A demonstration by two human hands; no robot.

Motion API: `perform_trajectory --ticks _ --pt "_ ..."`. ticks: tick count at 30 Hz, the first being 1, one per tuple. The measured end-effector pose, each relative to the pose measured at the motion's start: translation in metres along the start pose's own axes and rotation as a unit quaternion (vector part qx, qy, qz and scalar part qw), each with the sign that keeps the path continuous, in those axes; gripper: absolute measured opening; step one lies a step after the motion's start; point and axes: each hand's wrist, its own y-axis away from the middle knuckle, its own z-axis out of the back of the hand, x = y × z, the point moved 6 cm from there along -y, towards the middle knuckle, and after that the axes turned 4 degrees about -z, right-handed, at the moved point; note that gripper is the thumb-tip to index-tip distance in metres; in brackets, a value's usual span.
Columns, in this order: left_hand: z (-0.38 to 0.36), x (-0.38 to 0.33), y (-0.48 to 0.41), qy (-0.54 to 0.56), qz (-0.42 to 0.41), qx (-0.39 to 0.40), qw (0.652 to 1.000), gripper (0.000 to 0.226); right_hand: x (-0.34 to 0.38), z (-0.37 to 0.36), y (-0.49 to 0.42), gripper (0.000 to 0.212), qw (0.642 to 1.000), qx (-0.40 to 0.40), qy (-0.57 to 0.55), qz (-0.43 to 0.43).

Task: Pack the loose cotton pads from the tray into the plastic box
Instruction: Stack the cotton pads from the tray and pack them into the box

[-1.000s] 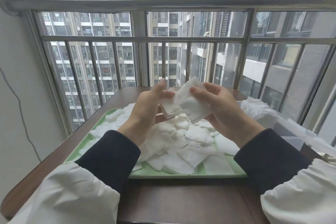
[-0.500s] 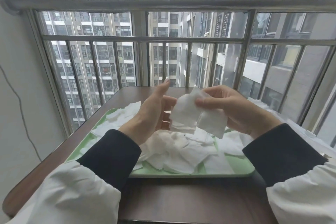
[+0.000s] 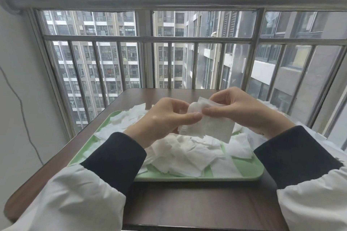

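Above the green tray (image 3: 249, 171) of loose cotton pads (image 3: 189, 157), a small stack of pads (image 3: 208, 128) is pinched by left hand (image 3: 165, 118) and right hand (image 3: 242, 110) fingers.

Puffy white gathered jacket sleeves (image 3: 71, 199) over snug black cuffs (image 3: 116, 157); left hand (image 3: 165, 120) and right hand (image 3: 242, 110) bare

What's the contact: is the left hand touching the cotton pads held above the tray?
Touching. Head view shows the left hand pinching the held cotton pads under its thumb.
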Motion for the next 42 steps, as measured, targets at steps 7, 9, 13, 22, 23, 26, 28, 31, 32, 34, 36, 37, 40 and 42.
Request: perform_trajectory --ticks 7,9,13,22,23,26,28,31,32,34,36,37,40,42 --pt "0.008 0.002 0.000 0.039 -0.012 -0.058 0.997 0.026 -0.008 0.021 0.000 0.038 0.988 -0.145 -0.051 -0.012" --pt "0.011 0.003 0.000 0.036 -0.009 -0.089 0.995 0.018 -0.013 0.028 0.001 0.045 0.977 -0.181 -0.109 -0.029" --pt "0.017 0.005 0.000 0.032 0.004 -0.139 0.990 0.010 -0.011 0.026 0.000 0.059 0.952 -0.142 -0.270 -0.013" --pt "0.017 0.003 -0.002 0.058 -0.026 -0.143 0.988 0.017 0.002 -0.008 0.002 0.057 0.952 0.070 -0.296 -0.028" --pt "0.019 0.004 -0.002 0.059 -0.026 -0.155 0.986 0.016 0.002 -0.010 0.002 0.056 0.952 0.077 -0.295 -0.029" --pt "0.023 0.006 -0.003 0.050 -0.030 -0.190 0.980 0.011 0.000 -0.017 0.000 0.056 0.953 0.081 -0.288 -0.039" --pt "0.024 0.004 -0.004 0.042 -0.037 -0.210 0.976 0.007 -0.001 -0.020 -0.002 0.054 0.954 0.064 -0.289 -0.046" --pt "0.023 -0.002 -0.004 0.044 -0.053 -0.225 0.972 0.009 -0.003 -0.023 -0.004 0.048 0.952 0.028 -0.299 -0.053" --pt "0.024 -0.003 -0.003 0.043 -0.056 -0.231 0.970 0.014 -0.003 -0.024 -0.005 0.046 0.952 0.015 -0.301 -0.054" --pt "0.024 -0.004 -0.001 0.050 -0.057 -0.238 0.968 0.025 -0.004 -0.024 -0.005 0.043 0.951 -0.008 -0.305 -0.053" --pt "0.023 -0.004 0.000 0.068 -0.047 -0.242 0.967 0.033 -0.004 -0.024 -0.006 0.038 0.950 -0.022 -0.306 -0.051" --pt "0.022 -0.004 0.000 0.078 -0.040 -0.244 0.966 0.036 -0.005 -0.024 -0.006 0.037 0.950 -0.027 -0.305 -0.052" --pt "0.021 -0.004 -0.001 0.113 -0.021 -0.240 0.964 0.045 -0.006 -0.023 -0.007 0.042 0.953 -0.041 -0.294 -0.052" --pt "0.020 -0.005 -0.001 0.112 -0.021 -0.224 0.968 0.056 -0.008 -0.022 -0.007 0.045 0.961 -0.054 -0.266 -0.048"
